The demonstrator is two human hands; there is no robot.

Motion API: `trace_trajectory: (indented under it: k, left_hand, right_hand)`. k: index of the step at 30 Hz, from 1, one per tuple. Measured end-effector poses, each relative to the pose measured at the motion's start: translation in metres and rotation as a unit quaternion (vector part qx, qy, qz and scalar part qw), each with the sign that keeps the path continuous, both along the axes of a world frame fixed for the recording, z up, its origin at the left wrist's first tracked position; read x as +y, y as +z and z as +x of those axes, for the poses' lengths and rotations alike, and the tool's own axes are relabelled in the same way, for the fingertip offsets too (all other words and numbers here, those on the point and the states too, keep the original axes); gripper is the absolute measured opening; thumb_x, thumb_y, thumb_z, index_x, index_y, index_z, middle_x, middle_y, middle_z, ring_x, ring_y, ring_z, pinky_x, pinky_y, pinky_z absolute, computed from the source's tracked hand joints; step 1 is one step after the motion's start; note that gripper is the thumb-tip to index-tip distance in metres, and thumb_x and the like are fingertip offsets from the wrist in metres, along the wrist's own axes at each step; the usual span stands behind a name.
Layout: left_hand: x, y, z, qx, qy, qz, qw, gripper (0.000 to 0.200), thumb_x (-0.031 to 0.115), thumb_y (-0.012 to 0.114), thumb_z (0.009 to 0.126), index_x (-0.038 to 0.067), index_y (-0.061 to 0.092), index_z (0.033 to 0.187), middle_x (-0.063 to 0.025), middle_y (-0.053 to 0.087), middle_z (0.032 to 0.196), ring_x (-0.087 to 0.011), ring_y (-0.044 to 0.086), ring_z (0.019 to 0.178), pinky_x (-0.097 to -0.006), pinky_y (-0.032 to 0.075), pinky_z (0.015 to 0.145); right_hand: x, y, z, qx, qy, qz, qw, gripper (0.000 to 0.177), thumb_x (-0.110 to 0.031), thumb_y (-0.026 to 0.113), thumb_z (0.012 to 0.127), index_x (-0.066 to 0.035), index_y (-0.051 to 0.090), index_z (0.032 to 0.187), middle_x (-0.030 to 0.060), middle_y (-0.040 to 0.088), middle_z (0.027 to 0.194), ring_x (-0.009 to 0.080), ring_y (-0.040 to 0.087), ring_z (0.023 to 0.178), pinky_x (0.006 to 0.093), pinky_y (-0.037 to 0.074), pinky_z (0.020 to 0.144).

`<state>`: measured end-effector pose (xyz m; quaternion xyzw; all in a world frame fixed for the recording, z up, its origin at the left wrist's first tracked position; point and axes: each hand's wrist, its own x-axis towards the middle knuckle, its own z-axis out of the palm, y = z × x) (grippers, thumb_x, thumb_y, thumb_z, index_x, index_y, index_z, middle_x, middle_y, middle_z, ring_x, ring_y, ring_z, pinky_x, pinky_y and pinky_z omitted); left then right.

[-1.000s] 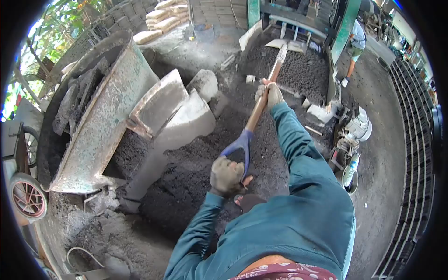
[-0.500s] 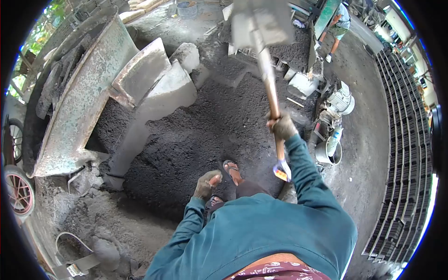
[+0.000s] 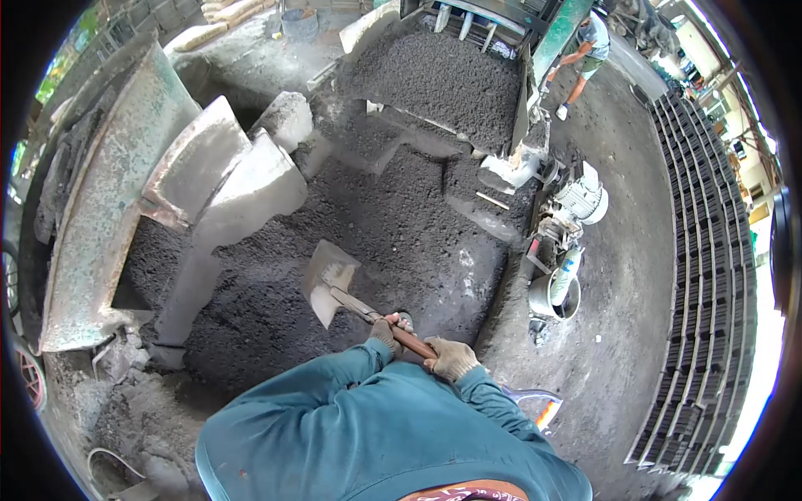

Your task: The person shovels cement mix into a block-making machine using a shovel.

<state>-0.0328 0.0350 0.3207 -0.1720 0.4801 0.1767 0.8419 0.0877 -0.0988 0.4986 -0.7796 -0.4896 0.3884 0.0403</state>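
Both my gloved hands are wrapped round a shovel point(image 3: 328, 282) that slants across my front. My left hand point(image 3: 383, 333) is closed on the shaft near the blade, and my right hand point(image 3: 454, 359) is closed further up the wooden handle. The metal blade looks bare and hangs over dark, damp granular material point(image 3: 259, 292) on the floor. Past my right forearm shows the handle's D-shaped end. One sandalled foot is partly visible behind my left hand.
A large hopper-like metal drum point(image 3: 117, 200) stands left. Ahead, dark material point(image 3: 443, 83) fills a machine bin. A motor point(image 3: 582, 196) and a metal bucket point(image 3: 554, 296) are at right, with stacked dark blocks point(image 3: 702, 275) beyond. Another person point(image 3: 591, 50) bends at the back right.
The shovel has come down from the raised position ahead, its blade swinging left and towards me. My left hand, earlier off the shovel, now grips its shaft.
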Motion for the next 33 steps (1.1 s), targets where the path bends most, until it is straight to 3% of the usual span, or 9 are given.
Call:
trace_trajectory:
  k: [6,9,11,13,15,21,25,28,33]
  left_hand:
    - [0.076,-0.005,0.055,0.085,0.005,0.024,0.996,0.016,0.023,0.060,0.091,0.015,0.051,0.081,-0.0065,0.050,0.067,-0.0280,0.051,0.055,-0.0510,0.048,0.059]
    - [0.134,-0.047,0.085,0.071,-0.012,0.041,0.997,0.017,0.024,0.062,0.091,0.016,0.051,0.081,-0.0064,0.050,0.066,-0.0283,0.050,0.051,-0.0514,0.048,0.059]
    - [0.165,-0.057,0.115,0.066,-0.011,0.048,0.997,0.018,0.023,0.062,0.091,0.015,0.050,0.081,-0.0061,0.049,0.066,-0.0282,0.048,0.050,-0.0514,0.048,0.060]
    - [0.189,-0.054,0.148,0.065,-0.001,0.053,0.996,0.019,0.022,0.061,0.093,0.014,0.049,0.081,-0.0054,0.047,0.065,-0.0277,0.048,0.050,-0.0515,0.047,0.062]
    - [0.212,-0.076,0.176,0.024,-0.013,0.038,0.999,0.018,0.021,0.063,0.093,0.012,0.051,0.081,-0.0081,0.050,0.066,-0.0298,0.050,0.052,-0.0532,0.048,0.065]
    - [0.351,-0.053,0.263,0.053,-0.094,0.076,0.991,0.014,0.022,0.060,0.097,0.010,0.054,0.090,-0.0088,0.053,0.070,-0.0284,0.052,0.059,-0.0524,0.050,0.068]
    - [0.459,-0.084,0.312,-0.069,-0.056,0.180,0.980,0.016,0.027,0.049,0.103,0.011,0.050,0.103,-0.0089,0.049,0.071,-0.0261,0.049,0.058,-0.0520,0.047,0.065]
    - [0.527,-0.096,0.353,0.118,-0.188,0.238,0.945,0.019,0.028,0.047,0.103,0.010,0.048,0.102,-0.0094,0.049,0.071,-0.0272,0.052,0.059,-0.0513,0.048,0.062]
    - [0.519,-0.149,0.382,0.200,-0.256,0.215,0.921,0.016,0.026,0.049,0.101,0.009,0.048,0.101,-0.0097,0.049,0.071,-0.0279,0.053,0.059,-0.0510,0.049,0.060]
  right_hand:
    - [-0.034,0.074,0.100,-0.074,0.028,-0.207,0.975,0.049,-0.043,0.072,0.083,-0.020,0.063,0.125,0.0077,0.070,0.113,0.0310,0.067,0.105,0.0427,0.051,0.092]
    - [-0.038,0.124,0.138,-0.115,-0.018,-0.146,0.982,0.047,-0.027,0.076,0.081,-0.014,0.062,0.124,0.0090,0.071,0.103,0.0272,0.070,0.094,0.0394,0.055,0.085]
    - [-0.076,0.079,0.161,-0.057,-0.221,-0.027,0.973,0.045,-0.014,0.074,0.080,-0.007,0.061,0.123,0.0111,0.069,0.095,0.0258,0.070,0.081,0.0387,0.057,0.073]
    - [-0.072,0.050,0.173,0.030,-0.463,0.078,0.882,0.043,-0.003,0.069,0.079,-0.001,0.061,0.120,0.0122,0.066,0.088,0.0247,0.068,0.070,0.0378,0.058,0.061]
    - [-0.028,0.032,0.157,0.136,-0.708,0.166,0.673,0.039,0.005,0.063,0.078,0.003,0.061,0.117,0.0125,0.063,0.082,0.0239,0.065,0.060,0.0368,0.056,0.049]
    - [0.145,-0.041,0.146,0.340,-0.760,0.252,0.493,0.032,0.003,0.060,0.080,0.003,0.057,0.112,0.0108,0.059,0.079,0.0258,0.058,0.056,0.0444,0.056,0.052]
    - [0.310,-0.091,0.197,0.328,-0.723,0.272,0.544,0.015,-0.006,0.061,0.086,-0.003,0.060,0.101,0.0071,0.060,0.084,0.0213,0.060,0.063,0.0373,0.054,0.048]
    - [0.410,-0.157,0.253,0.378,-0.655,0.282,0.590,0.006,-0.009,0.066,0.086,-0.005,0.063,0.088,0.0080,0.062,0.084,0.0215,0.063,0.067,0.0397,0.056,0.064]
    - [0.389,-0.215,0.263,0.269,-0.573,0.314,0.707,0.012,-0.013,0.064,0.090,-0.001,0.059,0.089,0.0080,0.063,0.086,0.0212,0.064,0.090,0.0349,0.053,0.079]
